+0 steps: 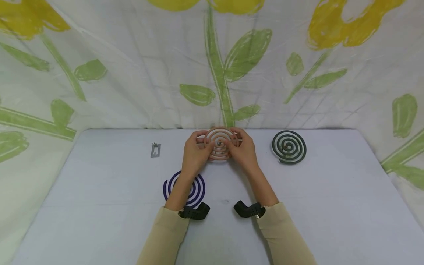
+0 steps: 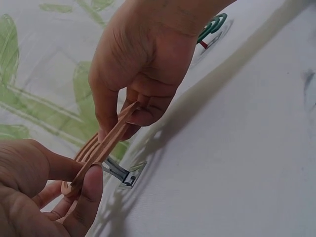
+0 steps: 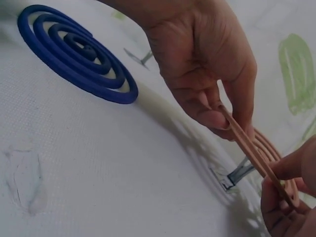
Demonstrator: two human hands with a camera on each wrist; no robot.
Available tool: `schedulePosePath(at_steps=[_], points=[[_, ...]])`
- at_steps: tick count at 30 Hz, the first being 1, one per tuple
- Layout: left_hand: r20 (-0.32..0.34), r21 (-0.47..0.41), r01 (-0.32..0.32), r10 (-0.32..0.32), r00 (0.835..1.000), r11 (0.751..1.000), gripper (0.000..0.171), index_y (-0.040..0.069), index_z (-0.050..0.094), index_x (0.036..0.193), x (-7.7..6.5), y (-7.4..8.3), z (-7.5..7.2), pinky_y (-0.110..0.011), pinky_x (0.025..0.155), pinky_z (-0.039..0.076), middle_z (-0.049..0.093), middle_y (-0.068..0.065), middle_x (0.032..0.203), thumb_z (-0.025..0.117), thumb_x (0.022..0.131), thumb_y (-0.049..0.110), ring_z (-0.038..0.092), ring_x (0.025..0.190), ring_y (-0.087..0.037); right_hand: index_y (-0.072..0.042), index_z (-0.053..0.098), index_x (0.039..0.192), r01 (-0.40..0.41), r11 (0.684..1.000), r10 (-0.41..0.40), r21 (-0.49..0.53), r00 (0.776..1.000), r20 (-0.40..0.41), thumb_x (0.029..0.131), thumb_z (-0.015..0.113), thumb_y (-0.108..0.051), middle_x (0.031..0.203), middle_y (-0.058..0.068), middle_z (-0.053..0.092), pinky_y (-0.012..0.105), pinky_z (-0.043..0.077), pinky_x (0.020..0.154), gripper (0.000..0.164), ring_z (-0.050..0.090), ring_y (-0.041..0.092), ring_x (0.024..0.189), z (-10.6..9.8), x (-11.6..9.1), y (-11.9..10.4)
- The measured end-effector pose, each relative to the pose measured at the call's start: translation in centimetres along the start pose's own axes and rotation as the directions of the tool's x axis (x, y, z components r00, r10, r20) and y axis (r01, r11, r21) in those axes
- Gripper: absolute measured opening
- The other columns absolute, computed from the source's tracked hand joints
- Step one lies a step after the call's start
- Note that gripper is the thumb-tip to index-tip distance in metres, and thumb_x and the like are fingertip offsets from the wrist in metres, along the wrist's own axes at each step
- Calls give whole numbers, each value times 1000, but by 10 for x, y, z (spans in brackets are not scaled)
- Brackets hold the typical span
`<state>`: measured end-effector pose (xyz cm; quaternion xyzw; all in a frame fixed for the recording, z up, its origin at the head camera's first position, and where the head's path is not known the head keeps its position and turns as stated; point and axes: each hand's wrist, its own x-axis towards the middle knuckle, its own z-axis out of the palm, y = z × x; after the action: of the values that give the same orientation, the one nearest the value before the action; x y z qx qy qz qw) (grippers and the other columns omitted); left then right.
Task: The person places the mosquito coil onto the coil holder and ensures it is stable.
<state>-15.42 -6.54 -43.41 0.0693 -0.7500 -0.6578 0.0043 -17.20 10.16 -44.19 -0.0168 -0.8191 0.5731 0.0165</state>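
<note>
While two hands [image 1: 196, 152] [image 1: 244, 150] pinch one brown coil [image 1: 220, 144], two coils [image 3: 85, 48] [image 1: 289, 147] sit apart.

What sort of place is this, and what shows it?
Probably a staged tabletop workspace: a white table, a flower-patterned backdrop behind it, and a brown mosquito coil held over the table.

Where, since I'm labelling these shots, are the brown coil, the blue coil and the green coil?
Brown coil [image 2: 113, 136], left wrist view: on its rim, seen nearly edge-on.
Blue coil [image 3: 74, 80], right wrist view: on its outermost turn.
Green coil [image 1: 289, 147], head view: at the spiral's centre.
</note>
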Motion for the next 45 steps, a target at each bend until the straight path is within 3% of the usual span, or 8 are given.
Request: schedulePosePath(at_steps=[11, 18, 24, 37, 45], points=[[4, -2, 5, -5, 1000, 1000, 50, 4, 60, 141, 0, -1, 2, -30, 52, 64, 69, -25, 116, 74, 93, 1, 76, 77, -26, -5, 63, 141, -9, 1000, 9, 3, 1000, 1, 94, 79, -11, 118, 24, 68, 19, 55, 55, 51, 61, 15, 76, 0, 0, 3], [-5, 14, -2, 2, 1000, 1000, 46, 3, 60, 139, 0, -2, 3, -28, 51, 63, 70, -23, 114, 73, 95, 2, 78, 83, -33, -4, 62, 143, 2, 999, -2, -37, 1000, 1, 94, 80, -15, 124, 25, 69, 17, 51, 60, 53, 70, 29, 89, 0, 1, 4], [-5, 19, -2, 2, 1000, 1000, 46, 3, 60, 139, -1, -2, 3, -29, 51, 63, 71, -23, 113, 73, 94, 2, 78, 81, -32, -5, 62, 143, -11, 999, 11, -43, 1000, 2, 95, 79, -16, 125, 25, 69, 18, 52, 60, 52, 70, 35, 94, -1, 0, 3], [-2, 11, 12, -12, 1000, 1000, 48, 6, 60, 141, -2, -1, 4, -29, 53, 63, 68, -22, 116, 73, 95, 3, 77, 82, -30, -6, 62, 142, -27, 999, 26, -44, 1000, -2, 95, 80, -17, 123, 22, 69, 18, 53, 57, 52, 66, 23, 84, -2, 1, 2], [-2, 7, 19, -19, 1000, 1000, 45, 5, 61, 139, 0, -2, 3, -30, 53, 64, 68, -22, 115, 73, 96, 4, 77, 85, -33, -6, 64, 141, -18, 998, 18, -56, 1000, -4, 94, 81, -19, 123, 23, 69, 19, 51, 59, 51, 67, 26, 84, -1, 2, 1]])
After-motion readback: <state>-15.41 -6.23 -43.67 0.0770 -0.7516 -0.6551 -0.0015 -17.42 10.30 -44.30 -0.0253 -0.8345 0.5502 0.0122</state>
